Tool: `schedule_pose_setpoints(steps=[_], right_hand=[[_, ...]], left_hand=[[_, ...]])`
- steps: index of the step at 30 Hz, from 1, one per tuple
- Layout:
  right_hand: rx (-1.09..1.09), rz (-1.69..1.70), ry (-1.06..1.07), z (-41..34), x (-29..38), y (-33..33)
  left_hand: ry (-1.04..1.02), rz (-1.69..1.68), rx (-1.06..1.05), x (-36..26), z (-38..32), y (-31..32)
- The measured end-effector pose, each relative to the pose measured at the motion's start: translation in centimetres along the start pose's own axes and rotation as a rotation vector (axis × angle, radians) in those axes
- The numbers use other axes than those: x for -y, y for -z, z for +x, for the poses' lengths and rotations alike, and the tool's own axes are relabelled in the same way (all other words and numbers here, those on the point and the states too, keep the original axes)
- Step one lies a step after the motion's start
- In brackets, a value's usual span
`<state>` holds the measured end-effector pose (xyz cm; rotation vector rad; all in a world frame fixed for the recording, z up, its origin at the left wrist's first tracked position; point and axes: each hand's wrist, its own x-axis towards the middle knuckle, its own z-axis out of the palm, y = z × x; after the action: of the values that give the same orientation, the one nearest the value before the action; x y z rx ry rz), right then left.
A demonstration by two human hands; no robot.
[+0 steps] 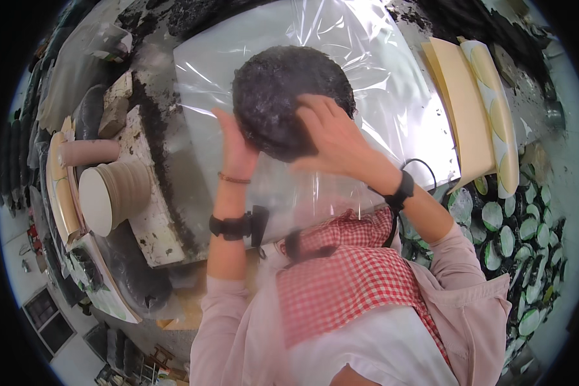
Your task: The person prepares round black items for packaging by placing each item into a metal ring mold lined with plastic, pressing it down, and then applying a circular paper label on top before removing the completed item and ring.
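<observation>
A thick, dark round cake (270,96) of compressed, rough-surfaced material, possibly seaweed, is over a sheet of clear glossy film (381,43). At its lower left edge is my left hand (239,144), thumb pointing up along the rim; its fingers are hidden beneath the cake. My right hand (333,140) lies across the lower right of the cake, fingers spread on the top face and thumb near the lower rim. Black straps circle both my wrists.
Left, a stack of pale round discs (118,195) and a pinkish cylinder (89,152) rest by a worn white block (154,231). Right are tan paper sheets (463,101) and a strip of round labels (492,111). Many dark packs with green-white ends (528,227) are piled lower right.
</observation>
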<state>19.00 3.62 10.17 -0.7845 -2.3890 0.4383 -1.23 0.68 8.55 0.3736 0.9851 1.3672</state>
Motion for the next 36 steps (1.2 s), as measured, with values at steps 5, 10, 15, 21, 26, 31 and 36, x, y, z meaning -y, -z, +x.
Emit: schedule_pose_setpoints(steps=[5,10,15,21,26,31,36], right_hand=[[-0.053,0.173,-0.404,1.5,-1.0,0.7],[-0.685,0.686,-0.631,1.1,-3.5,4.2],[-0.278,0.403,-0.693,0.6,-1.8,-0.1],[-0.202,0.326,-0.757,1.0,-2.2,0.2],[-0.191,-0.035,-0.508,1.9,-6.2,1.5],[-0.214,0.572,-0.579,3.9,-11.1,-2.3],[-0.119,-0.048,-0.227,4.3,-9.7,-3.7]], left_hand=[[-0.242,0.653,0.106,0.3,0.6,3.5],[-0.416,0.792,-0.332,1.7,-0.3,2.8],[-0.387,0.870,-0.437,2.9,-1.0,1.4],[-1.034,1.795,0.082,1.0,1.9,-3.8],[-0.734,1.970,0.299,3.2,4.0,-2.1],[-0.610,1.972,0.354,4.6,5.2,-1.4],[-0.411,2.032,0.416,5.7,5.8,-1.4]])
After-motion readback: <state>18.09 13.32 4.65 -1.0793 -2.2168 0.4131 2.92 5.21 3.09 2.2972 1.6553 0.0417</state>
